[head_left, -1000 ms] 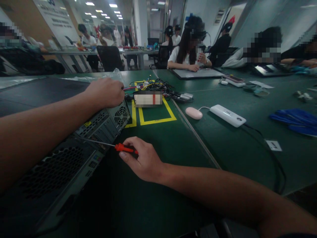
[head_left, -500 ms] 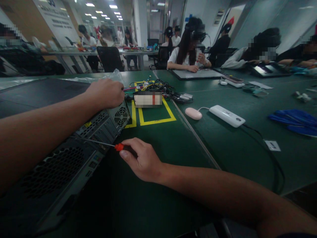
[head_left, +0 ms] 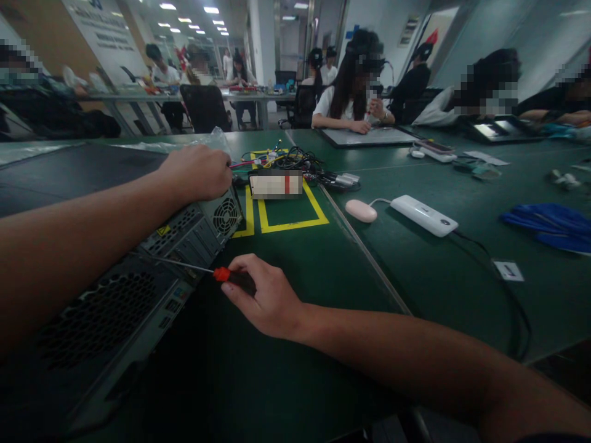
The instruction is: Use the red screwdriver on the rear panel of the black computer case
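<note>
A black and grey desktop computer case [head_left: 106, 307] lies tilted at my left, its vented rear with slots and ports facing right. My right hand [head_left: 272, 301] is closed around the dark handle of a screwdriver [head_left: 221, 274] with a red collar. Its thin shaft points left across the case's rear panel, and its tip passes into the shadow near my left forearm. Over the case's far upper corner rests my left hand [head_left: 198, 172], fingers curled in; what they grip, if anything, is hidden.
Behind the case lie tangled cables [head_left: 300, 159] and a blurred box [head_left: 276, 184] by yellow tape [head_left: 295, 227]. To the right are a pink oval case [head_left: 361, 211], a white power bank [head_left: 423, 215] and blue cloth [head_left: 549, 224]. Across the table sits a person [head_left: 353, 92].
</note>
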`<state>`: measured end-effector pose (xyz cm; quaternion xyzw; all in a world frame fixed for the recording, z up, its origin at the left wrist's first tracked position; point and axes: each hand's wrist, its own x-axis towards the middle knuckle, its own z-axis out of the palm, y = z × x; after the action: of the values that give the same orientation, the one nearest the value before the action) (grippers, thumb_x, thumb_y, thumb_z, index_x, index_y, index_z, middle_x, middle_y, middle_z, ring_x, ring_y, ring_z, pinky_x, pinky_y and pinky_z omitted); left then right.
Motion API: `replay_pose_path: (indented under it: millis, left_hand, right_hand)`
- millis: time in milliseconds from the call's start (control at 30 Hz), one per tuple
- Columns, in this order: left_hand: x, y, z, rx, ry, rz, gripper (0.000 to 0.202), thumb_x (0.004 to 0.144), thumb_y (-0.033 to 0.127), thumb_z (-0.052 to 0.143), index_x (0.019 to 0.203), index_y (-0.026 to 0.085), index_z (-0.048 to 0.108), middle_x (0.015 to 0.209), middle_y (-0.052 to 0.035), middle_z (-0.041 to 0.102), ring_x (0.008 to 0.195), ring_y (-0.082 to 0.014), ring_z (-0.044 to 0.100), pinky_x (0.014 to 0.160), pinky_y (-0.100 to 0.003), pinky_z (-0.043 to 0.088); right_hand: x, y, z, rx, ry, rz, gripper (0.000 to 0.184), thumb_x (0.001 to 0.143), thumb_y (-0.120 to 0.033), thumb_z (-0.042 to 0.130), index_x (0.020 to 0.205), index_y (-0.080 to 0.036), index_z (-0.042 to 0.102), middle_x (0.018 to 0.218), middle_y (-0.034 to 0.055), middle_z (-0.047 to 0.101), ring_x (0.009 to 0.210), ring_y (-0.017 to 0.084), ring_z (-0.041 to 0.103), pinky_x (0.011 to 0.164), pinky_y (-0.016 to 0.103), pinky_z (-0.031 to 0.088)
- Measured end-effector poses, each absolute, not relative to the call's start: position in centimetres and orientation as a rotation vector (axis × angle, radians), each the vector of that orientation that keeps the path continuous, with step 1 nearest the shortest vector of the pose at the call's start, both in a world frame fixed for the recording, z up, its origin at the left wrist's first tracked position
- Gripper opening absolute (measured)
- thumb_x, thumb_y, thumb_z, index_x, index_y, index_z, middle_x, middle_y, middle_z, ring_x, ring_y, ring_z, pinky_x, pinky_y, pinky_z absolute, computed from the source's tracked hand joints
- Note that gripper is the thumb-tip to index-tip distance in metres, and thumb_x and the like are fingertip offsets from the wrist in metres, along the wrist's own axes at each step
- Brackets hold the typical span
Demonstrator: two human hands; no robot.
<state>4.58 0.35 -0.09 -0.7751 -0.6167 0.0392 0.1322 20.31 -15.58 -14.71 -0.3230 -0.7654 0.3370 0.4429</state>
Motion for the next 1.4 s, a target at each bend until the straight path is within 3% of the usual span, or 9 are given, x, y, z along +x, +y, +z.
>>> replay_pose_path:
  millis: [500, 733, 1000, 1200, 1400]
  left_hand:
    - [4.47, 0.68, -0.1, -2.241, -1.815, 0.124, 0.055, 0.102, 0.04, 0.036, 0.133, 0.011, 0.071, 0.129, -0.0219, 0.071, 0.122, -0.0396, 0.067, 0.105, -0.056, 0.052]
    - [4.6, 0.43, -0.04, -2.218, -1.762, 0.167, 0.058, 0.103, 0.036, 0.03, 0.133, 0.01, 0.071, 0.125, -0.0224, 0.072, 0.117, -0.0398, 0.07, 0.097, -0.054, 0.056]
    - [4.24, 0.93, -0.38, -2.237, -1.709, 0.151, 0.057, 0.101, 0.035, 0.03, 0.129, 0.009, 0.073, 0.122, -0.0247, 0.073, 0.114, -0.0424, 0.072, 0.093, -0.055, 0.057]
    - [4.35, 0.8, -0.29, -2.222, -1.727, 0.157, 0.058, 0.102, 0.037, 0.03, 0.129, 0.008, 0.072, 0.121, -0.0242, 0.073, 0.113, -0.041, 0.071, 0.095, -0.055, 0.057]
    - [4.48, 0.57, -0.16, -2.216, -1.748, 0.156, 0.057, 0.102, 0.038, 0.031, 0.13, 0.011, 0.072, 0.121, -0.0207, 0.073, 0.113, -0.0369, 0.07, 0.097, -0.053, 0.056]
  right_hand:
    - [20.4, -15.63, -14.57, -0.771, -1.903, 0.78, 0.021, 0.105, -0.04, 0.062, 0.115, -0.021, 0.06, 0.102, 0.0033, 0.069, 0.08, 0.017, 0.063, 0.077, 0.032, 0.054]
    - [20.43, -15.47, -14.72, -0.802, -1.947, 0.7, 0.025, 0.108, -0.043, 0.058, 0.118, -0.021, 0.063, 0.107, 0.006, 0.071, 0.091, 0.019, 0.066, 0.084, 0.033, 0.054]
    - [20.37, -15.56, -14.44, -0.788, -1.972, 0.72, 0.029, 0.113, -0.041, 0.049, 0.116, -0.018, 0.067, 0.1, 0.0059, 0.069, 0.089, 0.019, 0.066, 0.083, 0.034, 0.054]
    - [20.35, -15.78, -14.58, -0.774, -1.908, 0.778, 0.033, 0.103, -0.043, 0.065, 0.125, -0.02, 0.057, 0.108, 0.006, 0.071, 0.087, 0.019, 0.068, 0.083, 0.035, 0.057]
    - [20.18, -15.57, -14.72, -0.798, -1.916, 0.774, 0.02, 0.103, -0.035, 0.063, 0.117, -0.022, 0.057, 0.107, 0.0047, 0.071, 0.088, 0.019, 0.068, 0.083, 0.035, 0.057]
